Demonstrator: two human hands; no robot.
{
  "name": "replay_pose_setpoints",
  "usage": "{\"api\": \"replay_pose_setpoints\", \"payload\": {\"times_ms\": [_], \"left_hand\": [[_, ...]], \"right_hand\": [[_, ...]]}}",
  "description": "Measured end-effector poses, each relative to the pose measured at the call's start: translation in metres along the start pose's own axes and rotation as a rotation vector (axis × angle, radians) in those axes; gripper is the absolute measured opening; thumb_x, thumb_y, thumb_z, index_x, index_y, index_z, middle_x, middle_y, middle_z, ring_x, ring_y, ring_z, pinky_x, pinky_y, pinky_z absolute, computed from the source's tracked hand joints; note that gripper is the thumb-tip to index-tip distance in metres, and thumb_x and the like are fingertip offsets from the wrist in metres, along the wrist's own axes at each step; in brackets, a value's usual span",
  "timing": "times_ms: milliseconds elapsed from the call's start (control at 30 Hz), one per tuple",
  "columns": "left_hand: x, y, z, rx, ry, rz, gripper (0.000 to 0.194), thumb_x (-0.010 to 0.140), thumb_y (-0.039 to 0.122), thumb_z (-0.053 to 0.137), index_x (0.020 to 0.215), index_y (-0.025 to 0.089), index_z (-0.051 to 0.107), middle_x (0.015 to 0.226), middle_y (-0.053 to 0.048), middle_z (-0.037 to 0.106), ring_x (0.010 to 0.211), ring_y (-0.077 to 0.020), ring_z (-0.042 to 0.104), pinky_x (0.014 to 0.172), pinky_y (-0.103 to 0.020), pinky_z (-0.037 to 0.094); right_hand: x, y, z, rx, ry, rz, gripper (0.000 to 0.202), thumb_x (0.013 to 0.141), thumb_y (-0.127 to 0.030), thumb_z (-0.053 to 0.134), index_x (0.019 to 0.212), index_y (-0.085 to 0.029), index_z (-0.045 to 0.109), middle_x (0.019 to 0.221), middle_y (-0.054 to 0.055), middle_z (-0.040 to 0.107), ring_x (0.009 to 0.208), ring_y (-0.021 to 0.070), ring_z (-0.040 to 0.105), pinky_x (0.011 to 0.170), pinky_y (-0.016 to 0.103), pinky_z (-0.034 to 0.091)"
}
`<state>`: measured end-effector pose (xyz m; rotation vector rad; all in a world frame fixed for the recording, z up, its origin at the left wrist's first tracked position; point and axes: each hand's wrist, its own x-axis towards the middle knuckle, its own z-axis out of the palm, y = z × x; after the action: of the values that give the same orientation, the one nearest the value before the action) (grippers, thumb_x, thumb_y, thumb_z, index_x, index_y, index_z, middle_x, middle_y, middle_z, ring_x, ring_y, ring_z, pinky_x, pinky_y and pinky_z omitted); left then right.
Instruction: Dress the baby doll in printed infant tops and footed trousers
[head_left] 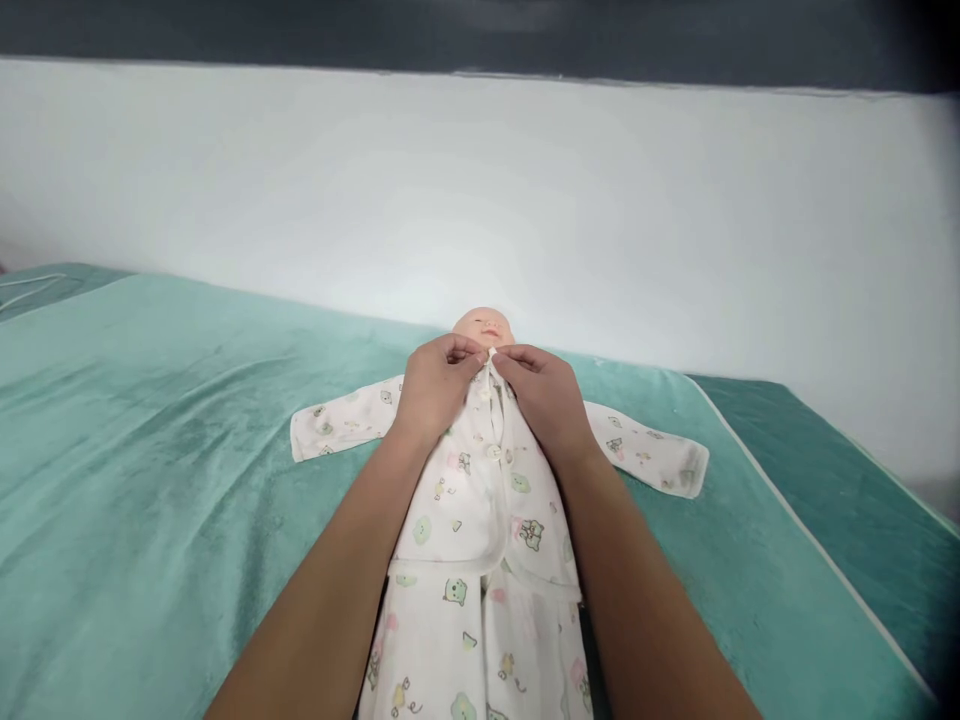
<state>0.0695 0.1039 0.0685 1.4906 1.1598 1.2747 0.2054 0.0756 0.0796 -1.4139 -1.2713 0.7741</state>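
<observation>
A baby doll (480,322) lies on its back, dressed in a white printed baby jacket (465,500) and matching trousers (439,650). At the jacket's neck, my left hand (442,380) pinches the collar edge from the left. My right hand (544,390) pinches the collar from the other side, its fingertips almost meeting the left ones. A button (493,452) shows at mid-chest, where the front edges overlap. Above it the front gapes slightly. Both sleeves (645,452) lie spread out flat to the sides. My fingers partly hide the collar fastening.
A light green plush sheet (187,450) with some wrinkles lies under the doll. Its pale-edged border runs along a darker green cover (840,500) at the right. Behind the doll rises a white wall (450,190) with a dark band along the top.
</observation>
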Motion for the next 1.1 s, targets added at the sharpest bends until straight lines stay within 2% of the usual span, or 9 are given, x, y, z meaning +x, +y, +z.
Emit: {"api": "replay_pose_setpoints", "payload": {"times_ms": [133, 233, 367, 533, 633, 767, 867, 1000, 1100], "left_hand": [[0.001, -0.002, 0.000, -0.019, -0.011, -0.028, 0.013, 0.079, 0.030, 0.066, 0.086, 0.020, 0.071, 0.083, -0.003, 0.072, 0.071, -0.0137, 0.062, 0.063, -0.025, 0.044], [0.001, -0.002, -0.001, -0.029, -0.038, -0.041, 0.013, 0.080, 0.030, 0.065, 0.088, 0.021, 0.070, 0.080, -0.001, 0.070, 0.064, -0.0121, 0.059, 0.058, -0.025, 0.041], [0.000, -0.001, -0.002, -0.053, -0.064, -0.042, 0.019, 0.081, 0.035, 0.066, 0.094, 0.021, 0.069, 0.081, -0.001, 0.069, 0.065, -0.0120, 0.059, 0.058, -0.024, 0.042], [0.001, 0.000, 0.000, -0.060, -0.099, -0.059, 0.025, 0.078, 0.040, 0.070, 0.096, 0.022, 0.069, 0.080, -0.002, 0.069, 0.066, -0.0129, 0.060, 0.061, -0.025, 0.044], [-0.001, 0.002, 0.001, -0.025, -0.092, -0.097, 0.022, 0.076, 0.033, 0.070, 0.095, 0.022, 0.070, 0.081, -0.002, 0.071, 0.067, -0.0138, 0.061, 0.061, -0.026, 0.044], [-0.008, 0.008, 0.001, 0.097, -0.039, -0.084, 0.016, 0.074, 0.019, 0.061, 0.086, 0.021, 0.071, 0.090, -0.004, 0.073, 0.078, -0.0164, 0.065, 0.067, -0.027, 0.047], [-0.012, 0.011, 0.000, 0.151, -0.014, -0.064, 0.020, 0.073, 0.016, 0.057, 0.086, 0.020, 0.071, 0.095, -0.004, 0.073, 0.082, -0.0174, 0.065, 0.073, -0.029, 0.048], [-0.018, 0.007, -0.004, 0.197, 0.016, -0.005, 0.019, 0.077, 0.017, 0.057, 0.088, 0.019, 0.072, 0.103, -0.006, 0.071, 0.089, -0.0184, 0.066, 0.083, -0.032, 0.050], [-0.029, 0.002, -0.008, 0.200, 0.040, 0.096, 0.017, 0.081, 0.021, 0.057, 0.089, 0.020, 0.072, 0.104, -0.005, 0.069, 0.091, -0.0170, 0.065, 0.087, -0.031, 0.049]], "right_hand": [[-0.001, -0.002, 0.000, -0.071, -0.050, -0.013, 0.021, 0.081, -0.040, 0.066, 0.087, -0.021, 0.073, 0.092, 0.002, 0.074, 0.090, 0.0200, 0.066, 0.079, 0.032, 0.047], [-0.001, -0.003, -0.003, -0.074, -0.116, 0.000, 0.023, 0.079, -0.039, 0.068, 0.091, -0.020, 0.070, 0.090, 0.001, 0.071, 0.085, 0.0185, 0.064, 0.075, 0.032, 0.047], [-0.002, -0.003, -0.006, -0.108, -0.181, -0.020, 0.024, 0.077, -0.037, 0.068, 0.095, -0.021, 0.066, 0.086, 0.000, 0.067, 0.077, 0.0154, 0.060, 0.069, 0.030, 0.045], [-0.003, -0.005, -0.005, -0.230, -0.178, -0.030, 0.022, 0.076, -0.034, 0.065, 0.095, -0.022, 0.063, 0.083, -0.001, 0.067, 0.077, 0.0166, 0.061, 0.068, 0.030, 0.045], [-0.006, -0.007, -0.007, -0.267, -0.206, -0.038, 0.019, 0.078, -0.031, 0.061, 0.095, -0.023, 0.062, 0.084, -0.001, 0.068, 0.078, 0.0168, 0.061, 0.068, 0.030, 0.044], [-0.017, -0.012, -0.011, -0.333, -0.245, -0.081, 0.023, 0.085, -0.034, 0.056, 0.105, -0.024, 0.061, 0.086, -0.001, 0.068, 0.077, 0.0172, 0.061, 0.067, 0.030, 0.043], [-0.037, -0.018, -0.012, -0.439, -0.197, -0.132, 0.027, 0.087, -0.034, 0.056, 0.111, -0.022, 0.059, 0.098, 0.004, 0.066, 0.084, 0.0197, 0.060, 0.072, 0.033, 0.045], [-0.070, -0.023, -0.005, -0.685, -0.067, -0.305, 0.015, 0.087, -0.023, 0.055, 0.100, -0.017, 0.059, 0.106, 0.013, 0.060, 0.099, 0.0266, 0.055, 0.084, 0.039, 0.043], [-0.085, -0.024, 0.002, -0.759, 0.031, -0.280, 0.008, 0.089, -0.024, 0.051, 0.093, -0.019, 0.056, 0.100, 0.012, 0.058, 0.087, 0.0245, 0.054, 0.075, 0.036, 0.041]]}}
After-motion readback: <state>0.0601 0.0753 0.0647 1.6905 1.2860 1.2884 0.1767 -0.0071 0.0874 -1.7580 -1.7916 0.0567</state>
